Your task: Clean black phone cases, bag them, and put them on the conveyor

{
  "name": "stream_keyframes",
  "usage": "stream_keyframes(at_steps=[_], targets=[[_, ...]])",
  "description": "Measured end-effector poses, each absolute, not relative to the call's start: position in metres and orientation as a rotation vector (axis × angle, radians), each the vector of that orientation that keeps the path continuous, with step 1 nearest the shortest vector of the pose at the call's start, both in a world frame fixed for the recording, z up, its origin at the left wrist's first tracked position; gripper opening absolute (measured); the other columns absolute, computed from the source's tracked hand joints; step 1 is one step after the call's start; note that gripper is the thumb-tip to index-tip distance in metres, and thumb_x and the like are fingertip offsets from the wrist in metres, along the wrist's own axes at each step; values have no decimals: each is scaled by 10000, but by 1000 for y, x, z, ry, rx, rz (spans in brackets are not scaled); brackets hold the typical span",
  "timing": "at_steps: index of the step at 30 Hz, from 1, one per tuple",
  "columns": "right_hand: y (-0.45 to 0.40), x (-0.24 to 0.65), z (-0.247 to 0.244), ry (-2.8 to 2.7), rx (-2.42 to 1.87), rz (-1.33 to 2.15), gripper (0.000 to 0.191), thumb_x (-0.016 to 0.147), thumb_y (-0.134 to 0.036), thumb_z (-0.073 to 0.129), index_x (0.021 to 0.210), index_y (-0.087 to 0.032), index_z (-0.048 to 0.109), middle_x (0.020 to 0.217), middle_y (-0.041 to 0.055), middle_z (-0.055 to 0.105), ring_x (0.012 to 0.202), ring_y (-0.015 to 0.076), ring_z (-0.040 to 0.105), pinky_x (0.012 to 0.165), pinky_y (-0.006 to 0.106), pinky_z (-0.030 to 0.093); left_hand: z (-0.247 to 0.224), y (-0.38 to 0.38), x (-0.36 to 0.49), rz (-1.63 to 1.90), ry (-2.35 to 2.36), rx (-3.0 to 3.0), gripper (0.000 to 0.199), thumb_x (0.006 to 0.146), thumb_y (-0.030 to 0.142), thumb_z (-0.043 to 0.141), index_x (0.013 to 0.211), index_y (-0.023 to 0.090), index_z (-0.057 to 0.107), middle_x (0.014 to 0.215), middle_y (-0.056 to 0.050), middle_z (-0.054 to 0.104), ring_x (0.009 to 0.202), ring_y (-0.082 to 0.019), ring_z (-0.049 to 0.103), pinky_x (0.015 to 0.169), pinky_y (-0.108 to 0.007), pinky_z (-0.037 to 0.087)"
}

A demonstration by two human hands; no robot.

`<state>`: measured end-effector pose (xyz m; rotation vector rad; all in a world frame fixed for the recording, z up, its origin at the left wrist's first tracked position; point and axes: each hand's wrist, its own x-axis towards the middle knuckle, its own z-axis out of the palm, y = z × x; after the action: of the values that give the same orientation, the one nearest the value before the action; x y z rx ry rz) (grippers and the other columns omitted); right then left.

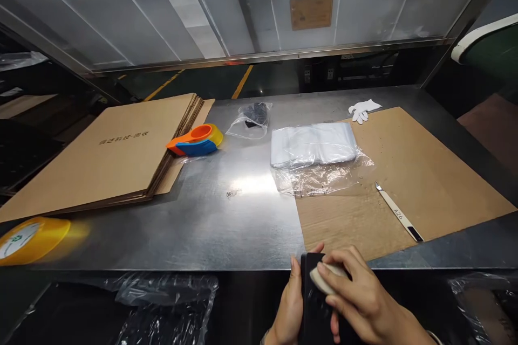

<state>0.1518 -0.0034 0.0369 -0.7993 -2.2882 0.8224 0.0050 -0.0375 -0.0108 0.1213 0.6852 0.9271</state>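
Head camera, looking down over a grey metal desk [226,226]. At the near edge, both hands meet over a flat black rectangular object [313,302], held upright so that its long axis runs from the desk edge back toward the person. The left hand [289,307] grips its left side. The right hand [360,296] lies over its upper right part, fingers curled, pressing a small off-white pad [326,277] against the black face. What the object is cannot be told.

Just beyond the hands lies a large flat sheet of brown cardboard [424,172]. On it rests a slim white craft knife [399,213], set diagonally with its blade pointing away and to the left. A stack of folded clear plastic bags [313,143] sits at the sheet's far left corner, with a white glove [362,109] behind it. Farther left are a small clear bag with something dark inside [253,118], an orange and blue tape dispenser [196,141], and a pile of flattened brown cartons [109,156]. A yellow roll of tape [28,240] lies blurred at the near left.
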Motion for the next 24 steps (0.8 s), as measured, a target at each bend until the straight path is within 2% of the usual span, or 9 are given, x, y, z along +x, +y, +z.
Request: stream_keyframes(at_steps=[2,4,7,10,13,17,19,22,24], targets=[[-5,152,38,-2312,-764,893,483,835,-104,476,1310,-176,420,1073,127,512,950,217,506,789,379,497,-6,-36,4,902,686,127,690,835,652,255,1336,194,374,832,-94,675,428,-152,580,438,-281,452],[-6,157,36,-2320,-765,933,479,844,-110,472,1311,-199,413,1090,120,500,965,216,494,808,387,485,0,-34,5,893,667,142,729,838,658,205,1260,130,479,741,-89,673,416,-147,562,439,-276,446],[-7,169,31,-2322,-820,911,494,851,-89,462,1322,-221,397,1112,116,482,1020,225,464,844,398,460,6,-33,8,824,622,201,864,810,697,99,905,45,658,437,-59,565,322,-126,471,381,-239,380],[-7,174,31,-2322,-857,901,496,848,-83,466,1318,-228,405,1105,113,485,1014,225,463,838,391,457,7,-33,9,722,602,229,874,773,734,57,650,84,627,343,-50,495,286,-120,433,330,-214,301],[-4,171,33,-2336,-829,914,454,849,-96,476,1287,-215,451,1084,112,487,985,221,464,816,380,461,3,-34,10,732,632,227,848,753,758,82,655,96,602,339,-36,484,285,-116,436,323,-202,271],[4,172,25,-2202,-909,859,418,875,-119,461,1282,-213,470,1069,108,467,1003,221,448,827,394,448,-9,-36,13,769,627,236,849,783,729,94,509,75,560,346,-53,447,272,-100,437,298,-180,182],[8,176,19,-2112,-990,913,405,886,-141,465,1276,-246,478,1079,93,458,1036,220,437,852,395,439,-15,-37,13,724,526,160,883,758,752,64,599,69,601,435,-75,511,297,-132,491,291,-185,215],[9,182,14,-1995,-1048,1055,389,892,-175,479,1264,-290,489,1102,70,451,1064,204,438,885,371,431,-19,-36,11,680,352,38,915,716,778,1,876,128,626,599,-86,604,347,-184,554,302,-237,332],[7,183,13,-1940,-1054,1106,388,892,-191,490,1262,-306,486,1126,60,444,1083,195,438,906,355,422,-20,-35,10,640,268,50,969,687,793,-33,844,108,634,576,-95,604,348,-181,544,325,-263,371]])
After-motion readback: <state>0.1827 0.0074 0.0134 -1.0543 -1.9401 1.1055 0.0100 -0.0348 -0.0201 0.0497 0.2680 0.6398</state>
